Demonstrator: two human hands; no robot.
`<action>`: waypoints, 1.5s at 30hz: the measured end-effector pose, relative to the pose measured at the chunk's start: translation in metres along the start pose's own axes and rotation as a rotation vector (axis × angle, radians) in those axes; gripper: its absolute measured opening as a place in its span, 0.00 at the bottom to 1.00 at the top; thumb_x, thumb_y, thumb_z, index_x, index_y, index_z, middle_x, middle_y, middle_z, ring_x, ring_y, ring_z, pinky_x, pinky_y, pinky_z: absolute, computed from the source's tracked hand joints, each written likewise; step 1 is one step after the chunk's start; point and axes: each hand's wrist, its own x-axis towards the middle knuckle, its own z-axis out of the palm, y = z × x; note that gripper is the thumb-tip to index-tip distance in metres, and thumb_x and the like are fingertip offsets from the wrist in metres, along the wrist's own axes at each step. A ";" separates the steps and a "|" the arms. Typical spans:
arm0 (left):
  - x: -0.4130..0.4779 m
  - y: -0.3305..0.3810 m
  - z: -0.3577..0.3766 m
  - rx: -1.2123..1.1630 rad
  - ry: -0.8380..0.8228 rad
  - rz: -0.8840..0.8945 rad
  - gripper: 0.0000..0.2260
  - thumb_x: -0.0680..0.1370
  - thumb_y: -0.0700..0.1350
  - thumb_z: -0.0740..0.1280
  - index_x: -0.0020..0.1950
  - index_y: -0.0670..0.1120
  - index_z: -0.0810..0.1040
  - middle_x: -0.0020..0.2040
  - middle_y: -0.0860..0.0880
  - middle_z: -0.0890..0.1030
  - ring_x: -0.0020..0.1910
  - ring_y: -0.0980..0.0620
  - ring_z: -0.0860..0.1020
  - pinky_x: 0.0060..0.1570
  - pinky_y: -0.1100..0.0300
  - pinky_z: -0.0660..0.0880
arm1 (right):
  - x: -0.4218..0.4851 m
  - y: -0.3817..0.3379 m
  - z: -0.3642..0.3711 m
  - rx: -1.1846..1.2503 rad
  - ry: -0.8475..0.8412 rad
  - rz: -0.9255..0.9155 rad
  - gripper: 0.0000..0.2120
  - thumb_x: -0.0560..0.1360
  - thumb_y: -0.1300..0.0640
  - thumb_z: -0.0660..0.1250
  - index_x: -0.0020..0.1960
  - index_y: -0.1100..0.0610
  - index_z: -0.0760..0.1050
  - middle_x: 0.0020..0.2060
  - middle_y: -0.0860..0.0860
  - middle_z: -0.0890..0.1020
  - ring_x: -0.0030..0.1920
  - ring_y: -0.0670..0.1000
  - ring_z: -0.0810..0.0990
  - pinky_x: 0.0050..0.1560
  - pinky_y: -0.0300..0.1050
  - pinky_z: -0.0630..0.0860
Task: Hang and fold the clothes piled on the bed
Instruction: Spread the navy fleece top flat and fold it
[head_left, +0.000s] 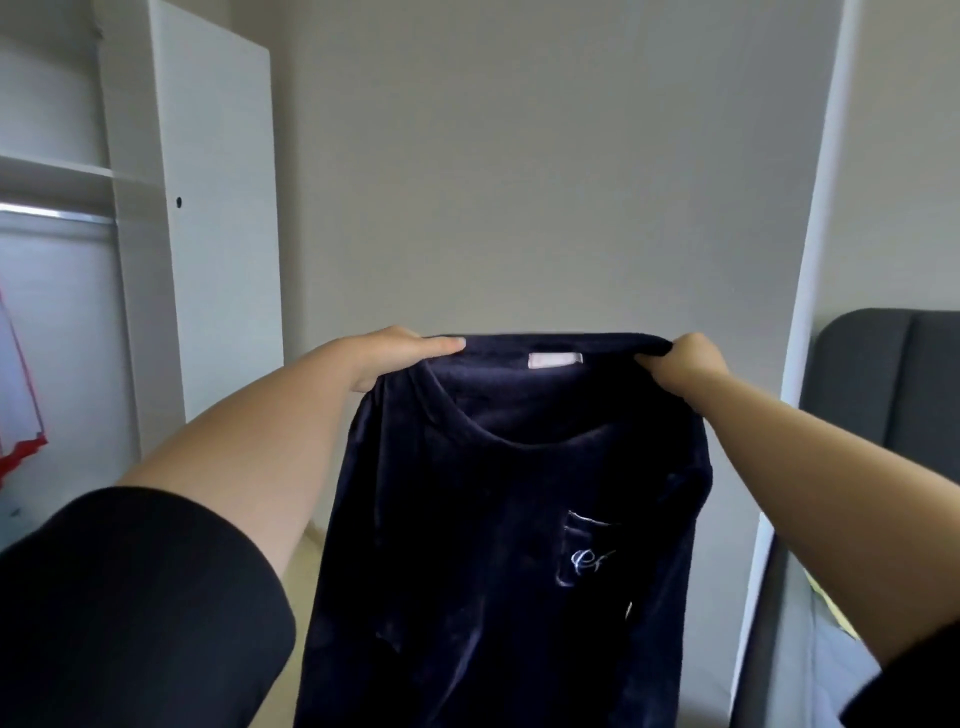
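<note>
Navy top (493, 519) hangs clear, shoulder edges gripped by left hand (397, 356) and right hand (685, 361).

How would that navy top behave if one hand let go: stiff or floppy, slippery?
Probably floppy: the top hangs limp from the left hand and right hand, its neckline sagging between them. Its sheen suggests plush cloth, perhaps slippery, so it would likely swing down from the remaining grip.
</note>
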 end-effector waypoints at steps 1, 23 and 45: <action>-0.002 0.001 -0.002 -0.007 -0.104 -0.016 0.37 0.63 0.68 0.73 0.62 0.45 0.76 0.55 0.47 0.83 0.56 0.46 0.80 0.62 0.49 0.73 | 0.001 0.004 -0.002 0.024 -0.024 0.014 0.21 0.73 0.44 0.69 0.41 0.63 0.74 0.38 0.57 0.78 0.36 0.56 0.76 0.39 0.47 0.71; 0.010 0.026 0.048 0.361 0.831 0.188 0.09 0.77 0.35 0.54 0.39 0.43 0.69 0.35 0.47 0.71 0.36 0.44 0.71 0.34 0.55 0.67 | -0.009 0.021 -0.054 0.042 0.217 0.038 0.07 0.74 0.66 0.58 0.48 0.63 0.74 0.40 0.57 0.75 0.42 0.58 0.75 0.41 0.45 0.68; -0.086 0.289 0.175 0.157 0.899 0.832 0.06 0.76 0.33 0.55 0.47 0.43 0.66 0.33 0.46 0.70 0.33 0.43 0.71 0.31 0.53 0.64 | -0.139 0.079 -0.380 -0.224 1.101 -0.060 0.12 0.77 0.56 0.58 0.49 0.63 0.75 0.48 0.64 0.79 0.48 0.65 0.77 0.42 0.46 0.65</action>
